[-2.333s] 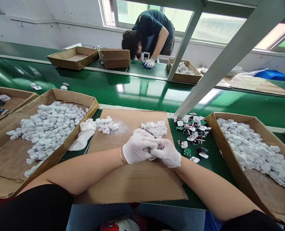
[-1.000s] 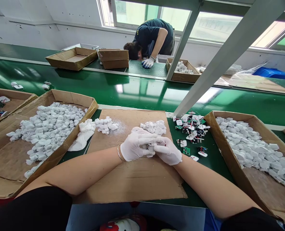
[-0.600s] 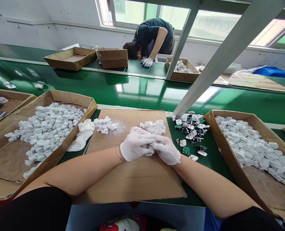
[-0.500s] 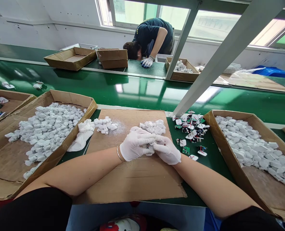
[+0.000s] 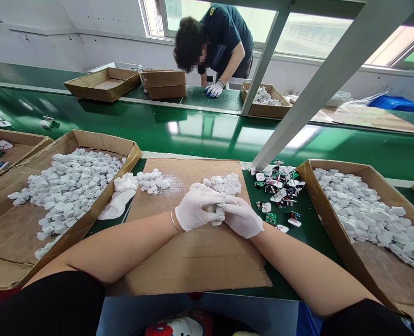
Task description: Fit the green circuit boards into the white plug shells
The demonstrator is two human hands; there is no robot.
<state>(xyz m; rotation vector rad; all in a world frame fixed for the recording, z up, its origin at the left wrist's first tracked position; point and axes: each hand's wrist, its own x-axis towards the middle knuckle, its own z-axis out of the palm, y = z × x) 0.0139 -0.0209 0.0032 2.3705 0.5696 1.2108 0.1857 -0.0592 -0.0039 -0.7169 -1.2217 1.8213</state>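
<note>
My left hand point(image 5: 197, 208) and my right hand point(image 5: 242, 217), both in white gloves, meet above a flat cardboard sheet point(image 5: 193, 261). Between their fingers is a small white plastic piece point(image 5: 219, 211), mostly covered by the gloves. Both hands are closed on it. Just beyond them on the sheet lies a pile of white plastic pieces point(image 5: 228, 183). A smaller pile of similar pieces point(image 5: 154, 181) sits at the sheet's far left, beside a crumpled white cloth point(image 5: 120, 198). To the right of my hands, small green circuit boards point(image 5: 270, 218) with wires and white parts lie heaped on the green table.
Cardboard boxes of white pieces stand at left point(image 5: 133, 156) and right point(image 5: 307, 179). A slanted metal post point(image 5: 319, 88) rises behind the boards. Beyond runs a green conveyor belt point(image 5: 151, 128) carrying two small parts. Across it, a person point(image 5: 224, 42) leans over the far bench.
The person opposite has raised their head and upper body. Parts on the belt have shifted slightly left. My fingers have moved a little around the white piece.
</note>
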